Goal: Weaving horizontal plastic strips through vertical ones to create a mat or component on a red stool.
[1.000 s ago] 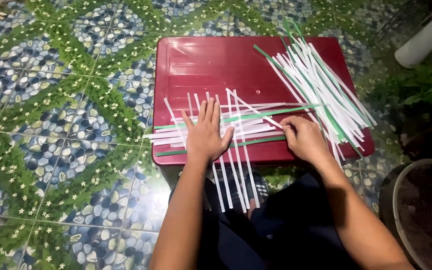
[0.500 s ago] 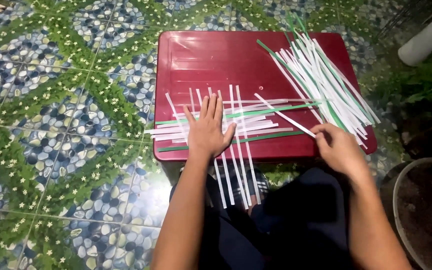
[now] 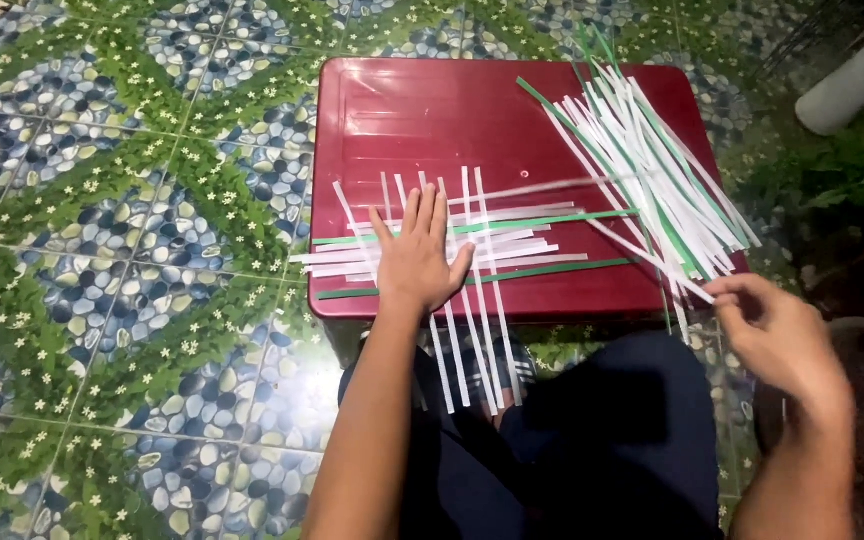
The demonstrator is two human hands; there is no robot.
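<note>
Pebble-and-leaf patterned floor tiles (image 3: 122, 250); green plants (image 3: 842, 190) and white pipe (image 3: 852, 70) at right.

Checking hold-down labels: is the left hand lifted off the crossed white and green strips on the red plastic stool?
No, the left hand lies flat, palm down, on the crossed white and green strips on the red plastic stool.

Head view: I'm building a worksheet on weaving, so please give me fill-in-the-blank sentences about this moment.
1. The crossed white and green strips lie on a dark ____ plastic stool top.
2. The left hand lies ____ on the crossed strips.
3. The right hand pinches one ____ strip.
4. The loose pile of strips lies on the stool's ____ side.

Missing words: red; flat; white; right
</note>
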